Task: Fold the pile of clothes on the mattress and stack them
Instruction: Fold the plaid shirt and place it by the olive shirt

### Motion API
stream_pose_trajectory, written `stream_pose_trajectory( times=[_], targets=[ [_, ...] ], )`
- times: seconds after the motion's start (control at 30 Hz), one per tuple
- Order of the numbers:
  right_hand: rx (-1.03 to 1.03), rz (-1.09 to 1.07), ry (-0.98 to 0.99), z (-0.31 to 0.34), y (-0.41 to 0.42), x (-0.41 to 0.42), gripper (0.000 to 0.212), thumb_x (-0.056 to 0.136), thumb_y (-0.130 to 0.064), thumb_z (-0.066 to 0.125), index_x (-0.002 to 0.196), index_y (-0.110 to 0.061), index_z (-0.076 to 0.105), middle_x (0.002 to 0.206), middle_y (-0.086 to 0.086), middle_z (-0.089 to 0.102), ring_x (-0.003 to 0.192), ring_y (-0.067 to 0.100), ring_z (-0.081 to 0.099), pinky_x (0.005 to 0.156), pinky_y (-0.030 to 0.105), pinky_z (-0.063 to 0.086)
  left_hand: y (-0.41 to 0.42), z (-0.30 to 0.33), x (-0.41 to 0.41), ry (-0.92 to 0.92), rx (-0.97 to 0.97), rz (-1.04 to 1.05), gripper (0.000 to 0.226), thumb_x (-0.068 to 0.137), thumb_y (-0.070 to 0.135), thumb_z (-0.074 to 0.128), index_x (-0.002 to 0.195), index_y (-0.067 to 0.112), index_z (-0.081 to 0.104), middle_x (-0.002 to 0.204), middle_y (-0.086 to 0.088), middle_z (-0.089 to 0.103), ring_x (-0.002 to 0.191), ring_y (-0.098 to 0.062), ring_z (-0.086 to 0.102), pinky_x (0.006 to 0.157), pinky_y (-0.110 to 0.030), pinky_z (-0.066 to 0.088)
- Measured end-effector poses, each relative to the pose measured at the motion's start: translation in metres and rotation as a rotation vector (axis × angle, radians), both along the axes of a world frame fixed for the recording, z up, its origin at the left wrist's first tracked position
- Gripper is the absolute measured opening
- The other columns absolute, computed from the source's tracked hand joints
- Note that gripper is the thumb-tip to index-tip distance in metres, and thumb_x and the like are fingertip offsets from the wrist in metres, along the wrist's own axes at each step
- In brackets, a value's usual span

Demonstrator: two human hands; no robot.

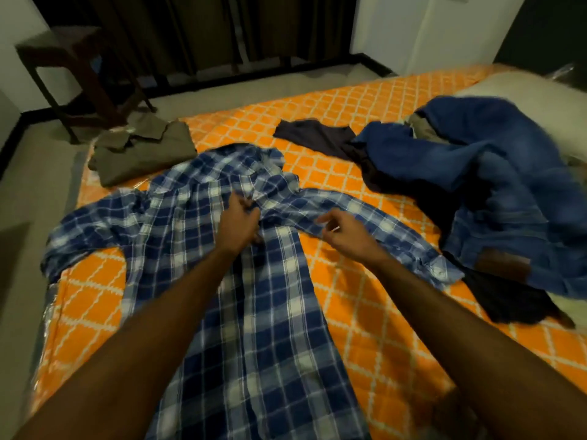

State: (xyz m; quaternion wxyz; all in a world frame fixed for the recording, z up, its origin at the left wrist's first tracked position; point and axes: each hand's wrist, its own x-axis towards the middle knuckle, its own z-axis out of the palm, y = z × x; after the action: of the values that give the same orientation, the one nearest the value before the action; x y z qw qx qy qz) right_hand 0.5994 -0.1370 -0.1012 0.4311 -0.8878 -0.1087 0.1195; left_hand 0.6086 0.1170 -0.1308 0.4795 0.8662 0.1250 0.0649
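Note:
A blue and white plaid shirt lies spread on the orange patterned mattress, collar away from me, sleeves out to both sides. My left hand grips a bunch of the shirt's cloth near the chest, just below the collar. My right hand hovers over the shirt's right sleeve with fingers loosely curled, holding nothing. A folded olive garment sits at the mattress's far left corner. An unfolded pile with blue jeans and dark clothes lies at the right.
A white pillow lies behind the jeans pile at the far right. A dark wooden chair stands on the floor beyond the mattress's left corner. Dark curtains hang along the back wall.

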Motion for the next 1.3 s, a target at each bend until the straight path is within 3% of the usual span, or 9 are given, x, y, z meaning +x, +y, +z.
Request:
stream_pose_trajectory(
  times=[0.13, 0.3, 0.43, 0.6, 0.77, 0.87, 0.97, 1.13, 1.3],
  targets=[
    [-0.125, -0.032, -0.149, -0.002, 0.023, 0.092, 0.025, 0.089, -0.007, 0.063, 0.115, -0.005, 0.061, 0.110, 0.011, 0.062, 0.100, 0.029, 0.061, 0.080, 0.039, 0.050, 0.000, -0.005, 0.006, 0.111, -0.255, 0.178, 0.027, 0.103, 0.024, 0.054, 0.125, 0.020, 0.040, 0.103, -0.012, 0.067, 0.071, -0.034, 0.073, 0.055, -0.040, 0.059],
    [-0.179, -0.057, -0.085, -0.007, 0.077, 0.171, 0.064, 0.095, -0.046, 0.062, 0.142, -0.005, 0.047, 0.142, 0.015, 0.052, 0.126, 0.036, 0.052, 0.101, 0.050, 0.046, 0.016, -0.007, 0.021, 0.143, -0.413, 0.241, 0.029, 0.101, 0.027, 0.059, 0.124, 0.020, 0.042, 0.099, -0.015, 0.070, 0.059, -0.033, 0.072, 0.047, -0.041, 0.057],
    [-0.136, -0.047, 0.154, -0.010, 0.107, 0.206, 0.070, 0.082, -0.074, 0.063, 0.110, -0.010, 0.057, 0.107, 0.011, 0.057, 0.110, 0.036, 0.058, 0.093, 0.050, 0.048, 0.030, -0.011, 0.028, 0.189, -0.509, 0.221, 0.028, 0.100, 0.026, 0.062, 0.119, 0.011, 0.047, 0.088, -0.021, 0.072, 0.059, -0.037, 0.071, 0.043, -0.037, 0.053],
    [-0.182, 0.060, 0.246, 0.001, 0.133, 0.232, 0.037, 0.089, -0.038, 0.075, 0.090, -0.005, 0.057, 0.092, 0.006, 0.052, 0.081, 0.024, 0.053, 0.072, 0.037, 0.041, 0.042, -0.018, 0.030, 0.206, -0.499, 0.119, 0.018, 0.102, 0.020, 0.057, 0.108, 0.004, 0.051, 0.081, -0.023, 0.069, 0.053, -0.033, 0.067, 0.041, -0.035, 0.051],
    [0.031, 0.055, 0.240, 0.008, 0.158, 0.256, 0.013, 0.096, -0.016, 0.065, 0.093, -0.004, 0.068, 0.097, 0.016, 0.063, 0.086, 0.030, 0.056, 0.070, 0.035, 0.047, 0.043, -0.033, 0.019, 0.072, -0.417, 0.142, 0.012, 0.100, 0.016, 0.058, 0.100, 0.007, 0.050, 0.066, -0.014, 0.064, 0.043, -0.023, 0.057, 0.038, -0.029, 0.047],
    [0.107, 0.013, 0.117, -0.007, 0.185, 0.260, 0.025, 0.098, 0.005, 0.052, 0.113, 0.004, 0.072, 0.108, 0.014, 0.066, 0.079, 0.019, 0.059, 0.064, 0.023, 0.049, 0.038, -0.044, 0.008, -0.039, -0.341, 0.190, 0.010, 0.100, 0.014, 0.058, 0.094, 0.015, 0.050, 0.066, -0.012, 0.062, 0.042, -0.017, 0.056, 0.040, -0.025, 0.046],
    [0.089, -0.022, 0.156, -0.030, 0.202, 0.260, 0.032, 0.097, 0.010, 0.048, 0.119, 0.005, 0.069, 0.101, 0.029, 0.069, 0.061, 0.026, 0.051, 0.055, 0.028, 0.048, 0.037, -0.048, 0.009, -0.091, -0.360, 0.229, 0.012, 0.100, 0.012, 0.058, 0.092, 0.017, 0.049, 0.065, -0.014, 0.063, 0.040, -0.017, 0.054, 0.038, -0.024, 0.043],
    [0.179, -0.003, 0.189, -0.037, 0.197, 0.255, 0.043, 0.103, -0.044, 0.052, 0.110, -0.004, 0.066, 0.074, 0.003, 0.052, 0.053, 0.013, 0.041, 0.050, 0.026, 0.034, 0.042, -0.052, 0.012, -0.088, -0.409, 0.254, 0.011, 0.100, 0.011, 0.056, 0.093, 0.016, 0.049, 0.064, -0.016, 0.065, 0.038, -0.022, 0.053, 0.037, -0.027, 0.042],
    [-0.348, 0.331, 0.144, -0.021, 0.144, 0.243, 0.053, 0.084, -0.072, 0.062, 0.084, -0.020, 0.053, 0.079, -0.008, 0.046, 0.071, 0.014, 0.045, 0.070, 0.032, 0.037, 0.036, -0.045, 0.011, -0.089, -0.334, 0.234, 0.017, 0.098, 0.012, 0.060, 0.101, 0.022, 0.046, 0.072, -0.014, 0.066, 0.043, -0.014, 0.057, 0.040, -0.022, 0.045]
  ],
)
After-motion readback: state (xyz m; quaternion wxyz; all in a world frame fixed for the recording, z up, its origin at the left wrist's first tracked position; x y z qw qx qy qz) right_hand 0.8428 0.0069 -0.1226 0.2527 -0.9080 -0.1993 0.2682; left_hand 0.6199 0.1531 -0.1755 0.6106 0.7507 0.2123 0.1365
